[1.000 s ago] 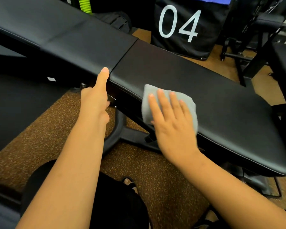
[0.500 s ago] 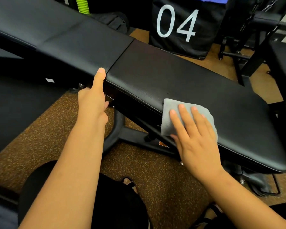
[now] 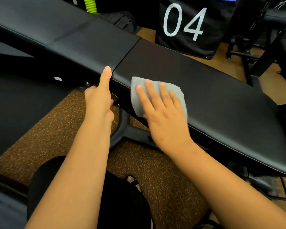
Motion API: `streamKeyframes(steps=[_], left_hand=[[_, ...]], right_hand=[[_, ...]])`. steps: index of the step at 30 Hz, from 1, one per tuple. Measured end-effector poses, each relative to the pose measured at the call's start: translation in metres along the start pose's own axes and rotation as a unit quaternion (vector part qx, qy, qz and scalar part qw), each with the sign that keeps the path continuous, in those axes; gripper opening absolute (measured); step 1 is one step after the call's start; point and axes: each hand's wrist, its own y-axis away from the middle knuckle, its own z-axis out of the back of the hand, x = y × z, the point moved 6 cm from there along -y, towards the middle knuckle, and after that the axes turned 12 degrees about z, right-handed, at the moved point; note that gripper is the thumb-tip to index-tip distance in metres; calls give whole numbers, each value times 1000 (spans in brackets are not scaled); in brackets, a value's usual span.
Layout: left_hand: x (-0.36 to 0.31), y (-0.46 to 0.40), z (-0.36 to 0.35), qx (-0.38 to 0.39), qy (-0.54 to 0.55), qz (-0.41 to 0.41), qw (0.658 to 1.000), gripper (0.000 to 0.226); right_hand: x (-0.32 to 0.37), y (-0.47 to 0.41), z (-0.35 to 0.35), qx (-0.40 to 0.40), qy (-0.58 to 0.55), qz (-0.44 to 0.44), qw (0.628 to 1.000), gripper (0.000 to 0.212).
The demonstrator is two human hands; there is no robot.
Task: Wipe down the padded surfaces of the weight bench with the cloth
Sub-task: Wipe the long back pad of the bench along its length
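The right hand (image 3: pixel 162 116) lay flat on the cloth (image 3: pixel 157 93), its fingers (image 3: pixel 151 91) straight and slightly spread, seemingly so that the pressure reached a wide patch of fabric at once. The cloth sat on the near edge of the seat pad (image 3: pixel 196 90), draped partly over its side, just right of the seam with the back pad (image 3: pixel 76 38); this looked like a pass along the rim, where sweat tends to gather. The left hand (image 3: pixel 99 100) rested at the seam, thumb up against the pad edge and the other fingers hidden underneath, probably to brace the body while leaning over the desk. The far part of the seat pad and the back pad to the left showed no cloth on them.
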Motion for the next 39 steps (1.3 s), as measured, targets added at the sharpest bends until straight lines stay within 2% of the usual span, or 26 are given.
streamKeyframes(steps=[3, 8, 12, 17, 19, 23, 26, 29, 33, 35, 39], left_hand=[[1, -5, 2, 10, 3, 13, 1000, 43], [2, -11, 2, 11, 0, 12, 1000, 44], [2, -11, 2, 8, -10, 13, 1000, 46], [-4, -9, 5, 29, -34, 13, 999, 84], [-6, -9, 6, 42, -30, 15, 999, 93], [-6, -11, 6, 59, -27, 20, 998, 87], [-2, -16, 6, 55, -37, 28, 997, 84], [0, -15, 6, 43, -37, 33, 998, 90], [0, -15, 7, 25, -39, 35, 998, 87], [-2, -12, 7, 21, -45, 30, 998, 79], [-6, -2, 5, 46, -46, 22, 998, 44]], right_hand=[[-19, 44, -3, 16, 24, -17, 999, 84], [-33, 72, -1, 5, 25, -37, 999, 71], [-19, 41, -4, 0, 20, -85, 996, 76], [14, -34, 2, 0, -3, -35, 999, 64], [20, -50, 2, 9, -8, -32, 999, 66], [13, -35, 0, -11, 0, -11, 1000, 64], [-6, 7, -3, 11, 10, -25, 1000, 80], [-17, 38, -4, 32, 10, -46, 998, 86], [-11, 17, -7, 30, 11, -77, 997, 80], [-1, -9, -4, 24, 6, -78, 997, 75], [23, -60, 0, 23, -14, -47, 999, 67]])
